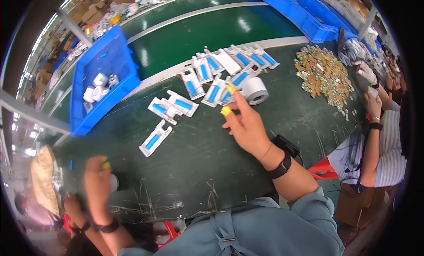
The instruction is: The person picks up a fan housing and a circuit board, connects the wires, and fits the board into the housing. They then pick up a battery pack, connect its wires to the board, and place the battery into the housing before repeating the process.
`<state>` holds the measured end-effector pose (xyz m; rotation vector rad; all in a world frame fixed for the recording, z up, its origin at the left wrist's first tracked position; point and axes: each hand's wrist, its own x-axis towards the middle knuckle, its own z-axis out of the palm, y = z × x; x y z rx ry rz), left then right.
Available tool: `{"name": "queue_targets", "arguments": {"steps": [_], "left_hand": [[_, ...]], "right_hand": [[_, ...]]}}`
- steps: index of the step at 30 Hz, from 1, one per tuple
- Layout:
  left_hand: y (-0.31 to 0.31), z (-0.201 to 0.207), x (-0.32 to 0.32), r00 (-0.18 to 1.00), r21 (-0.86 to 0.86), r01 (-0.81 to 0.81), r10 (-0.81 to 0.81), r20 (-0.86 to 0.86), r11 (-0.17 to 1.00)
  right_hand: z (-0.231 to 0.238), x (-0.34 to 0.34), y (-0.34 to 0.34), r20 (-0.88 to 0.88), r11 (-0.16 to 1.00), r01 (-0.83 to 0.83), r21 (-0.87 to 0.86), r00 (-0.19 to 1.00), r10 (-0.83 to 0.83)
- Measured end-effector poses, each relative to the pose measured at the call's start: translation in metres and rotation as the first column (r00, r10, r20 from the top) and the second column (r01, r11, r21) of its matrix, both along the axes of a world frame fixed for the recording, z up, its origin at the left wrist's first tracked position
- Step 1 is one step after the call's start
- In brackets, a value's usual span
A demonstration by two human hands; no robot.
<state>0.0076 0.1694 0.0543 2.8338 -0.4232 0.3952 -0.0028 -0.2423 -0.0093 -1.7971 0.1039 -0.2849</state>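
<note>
Right hand point(247, 123) fingers spread, yellow-capped fingertips point(230, 89) touching white-and-blue plastic part point(226, 96) beside tape roll point(256, 90). Left hand point(98, 181) blurred, finger state unclear.

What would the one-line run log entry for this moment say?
right hand: open, reaching to white-and-blue parts | left hand: blurred, at table edge | blue bin: holds white pieces

— How many white-and-blue plastic pieces point(172, 106) on the tabletop point(194, 167)?
— About thirteen (the far cluster overlaps, so it's rough).
— Tape rolls?
— One white roll point(256, 90).
— Crates?
— Two blue crates point(104, 75), plus one heap of small brownish parts point(323, 75).
</note>
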Motion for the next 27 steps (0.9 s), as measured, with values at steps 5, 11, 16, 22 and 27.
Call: {"name": "queue_targets", "arguments": {"steps": [5,11,16,22,27], "left_hand": [[-0.096,-0.006,0.029,0.976,-0.327,0.194,-0.215,-0.032,0.925],[-0.128,-0.011,0.042,0.925,-0.176,0.369,-0.379,-0.028,0.913],[-0.124,-0.028,0.049,0.903,-0.247,0.424,-0.426,0.046,0.871],[-0.121,-0.040,0.040,0.817,-0.610,0.234,-0.493,-0.298,0.757],[-0.121,-0.045,0.035,0.732,-0.656,0.231,-0.572,-0.370,0.719]], "right_hand": [[-0.005,0.002,-0.004,-0.043,0.995,0.010,0.099,0.999,-0.006],[0.004,0.001,-0.005,-0.126,0.939,0.103,0.329,0.990,-0.065],[0.011,-0.007,-0.010,-0.179,0.718,0.164,0.676,0.982,-0.056],[0.014,-0.023,-0.004,-0.156,0.526,0.106,0.844,0.986,0.051],[0.020,-0.035,0.019,-0.017,0.735,0.003,0.678,1.000,0.012]]}}
